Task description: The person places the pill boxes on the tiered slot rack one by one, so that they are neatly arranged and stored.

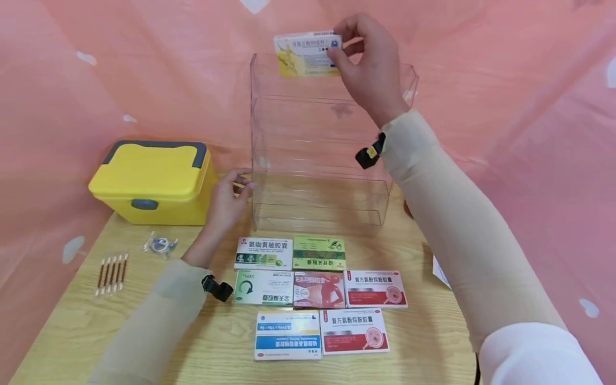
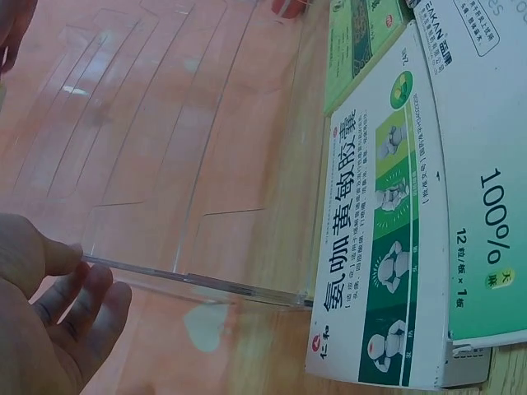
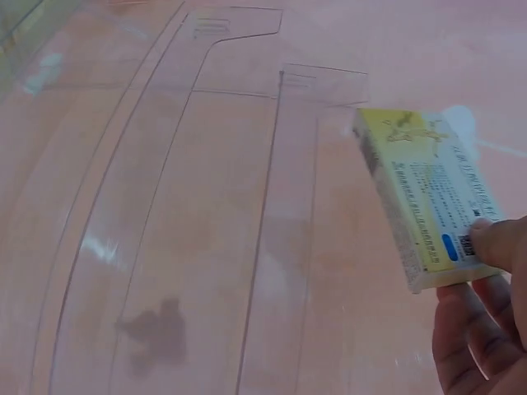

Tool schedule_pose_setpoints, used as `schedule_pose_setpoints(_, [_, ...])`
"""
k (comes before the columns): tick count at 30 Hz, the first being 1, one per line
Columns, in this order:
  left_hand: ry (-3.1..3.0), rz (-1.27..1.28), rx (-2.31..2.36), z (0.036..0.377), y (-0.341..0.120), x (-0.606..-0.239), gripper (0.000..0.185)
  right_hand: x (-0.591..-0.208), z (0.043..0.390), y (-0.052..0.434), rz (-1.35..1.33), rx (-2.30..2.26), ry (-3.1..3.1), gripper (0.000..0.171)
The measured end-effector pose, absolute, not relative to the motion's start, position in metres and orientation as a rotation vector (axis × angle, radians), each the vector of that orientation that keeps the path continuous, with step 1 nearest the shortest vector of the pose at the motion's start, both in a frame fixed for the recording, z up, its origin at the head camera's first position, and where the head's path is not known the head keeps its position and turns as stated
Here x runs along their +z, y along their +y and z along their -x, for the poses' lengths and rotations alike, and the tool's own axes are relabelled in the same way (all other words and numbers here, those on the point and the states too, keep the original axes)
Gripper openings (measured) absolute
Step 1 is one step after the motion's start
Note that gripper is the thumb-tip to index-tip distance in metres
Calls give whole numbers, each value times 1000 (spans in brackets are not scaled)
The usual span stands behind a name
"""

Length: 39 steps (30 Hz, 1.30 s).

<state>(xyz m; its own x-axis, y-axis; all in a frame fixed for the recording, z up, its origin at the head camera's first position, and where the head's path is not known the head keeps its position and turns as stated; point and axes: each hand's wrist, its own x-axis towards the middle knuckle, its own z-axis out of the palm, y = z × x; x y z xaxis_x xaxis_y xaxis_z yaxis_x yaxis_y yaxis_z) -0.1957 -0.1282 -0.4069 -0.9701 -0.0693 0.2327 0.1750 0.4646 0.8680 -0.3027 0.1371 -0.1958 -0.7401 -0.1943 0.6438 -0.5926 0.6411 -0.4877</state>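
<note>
Right hand (image 1: 370,67) pinching flat yellow cardboard box (image 1: 306,54) above clear tiered acrylic rack (image 1: 317,160); left hand (image 1: 227,200), fingers relaxed, touching rack's near-left edge.

Eight medicine boxes (image 1: 318,297) (one held aloft), five swabs (image 1: 112,274), one yellow case (image 1: 153,182).

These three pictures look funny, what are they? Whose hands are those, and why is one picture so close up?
They show one moment from three cameras. The big picture comes from a camera on a person's head, looking down at a wooden table. The other two come from small cameras strapped to each wrist, so everything looks very close.

The right hand pinches a yellow box at the top of a clear rack. The left hand touches the rack's lower left edge.

On the table lie seven medicine boxes, a yellow case, some swabs and a small clear packet.
</note>
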Motion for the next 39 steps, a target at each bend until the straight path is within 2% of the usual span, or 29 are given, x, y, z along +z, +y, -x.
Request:
schedule_pose_setpoints(7, [-2505, 101, -1491, 194, -121, -403, 34, -195, 316, 123, -583, 1006, -2319, 29])
schedule_pose_setpoints(26, [-2474, 176, -1559, 188, -124, -406, 34, -206, 324, 116, -484, 1194, -2523, 25])
schedule_pose_setpoints(39, [-2453, 205, -1610, 187, -121, -406, 34, -215, 326, 121, -503, 1101, -2590, 26])
